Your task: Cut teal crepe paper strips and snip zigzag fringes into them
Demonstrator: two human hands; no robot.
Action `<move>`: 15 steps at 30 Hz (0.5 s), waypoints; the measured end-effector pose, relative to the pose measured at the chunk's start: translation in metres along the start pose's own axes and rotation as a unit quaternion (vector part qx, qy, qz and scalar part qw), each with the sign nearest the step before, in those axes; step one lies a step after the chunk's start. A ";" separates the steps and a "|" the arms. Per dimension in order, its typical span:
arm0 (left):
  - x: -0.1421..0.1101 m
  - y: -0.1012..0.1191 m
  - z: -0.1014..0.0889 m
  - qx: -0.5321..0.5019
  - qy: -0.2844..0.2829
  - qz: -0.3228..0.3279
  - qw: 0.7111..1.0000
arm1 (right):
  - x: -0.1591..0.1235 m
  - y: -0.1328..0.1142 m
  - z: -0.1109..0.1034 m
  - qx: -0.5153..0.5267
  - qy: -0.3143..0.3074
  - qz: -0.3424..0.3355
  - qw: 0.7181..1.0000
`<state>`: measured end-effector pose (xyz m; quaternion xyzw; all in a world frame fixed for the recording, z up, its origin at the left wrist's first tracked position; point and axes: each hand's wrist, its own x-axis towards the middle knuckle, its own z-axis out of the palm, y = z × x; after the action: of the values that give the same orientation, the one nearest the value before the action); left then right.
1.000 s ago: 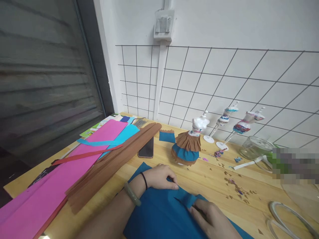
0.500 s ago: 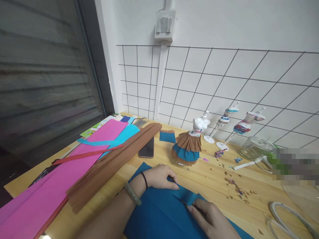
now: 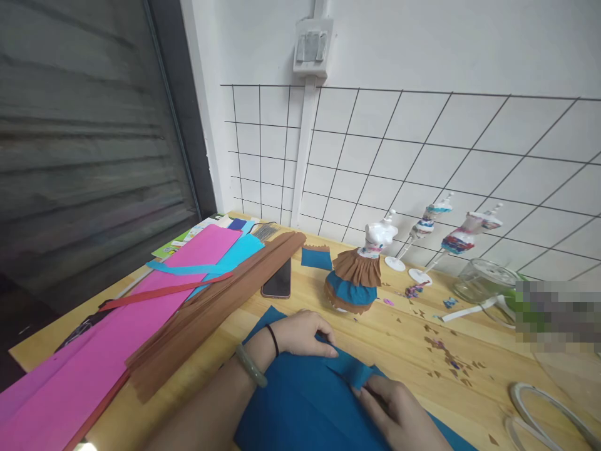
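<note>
A large sheet of dark blue crepe paper (image 3: 300, 401) lies in front of me on the wooden table, its far edge folded over. My left hand (image 3: 305, 335), with a bracelet and a black band on the wrist, pinches that edge between thumb and fingers. To its right, my right hand (image 3: 392, 401) grips a turned-up flap of the same sheet. Part of the right fingers is hidden behind the paper. Beyond both hands stands a small white dress form (image 3: 381, 237) wearing a tiered skirt (image 3: 352, 282) of brown and blue.
Pink paper (image 3: 141, 319) and brown crepe paper (image 3: 220, 307) stretch along the left, with a phone (image 3: 277, 280) partly under the brown. Two more dress forms (image 3: 425, 222) and a clear jar (image 3: 486, 280) stand near the wall. Brown scraps (image 3: 453, 357) and white tape (image 3: 530, 401) lie at right.
The view has shifted very slightly. Both hands keep their hold on the blue crepe paper in nearly the same place.
</note>
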<state>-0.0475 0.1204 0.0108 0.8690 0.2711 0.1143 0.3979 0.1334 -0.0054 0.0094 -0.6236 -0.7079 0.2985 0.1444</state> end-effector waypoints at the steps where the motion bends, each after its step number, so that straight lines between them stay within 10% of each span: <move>1: 0.000 0.000 0.000 -0.002 0.000 -0.001 1.000 | 0.000 0.000 0.000 0.004 0.001 -0.002 1.000; 15: 0.000 0.001 -0.001 -0.025 0.002 -0.008 1.000 | 0.004 -0.015 -0.002 0.045 0.005 -0.006 0.999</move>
<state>-0.0477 0.1207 0.0121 0.8563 0.2761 0.1191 0.4200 0.1217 -0.0018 0.0194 -0.6139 -0.6966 0.3261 0.1775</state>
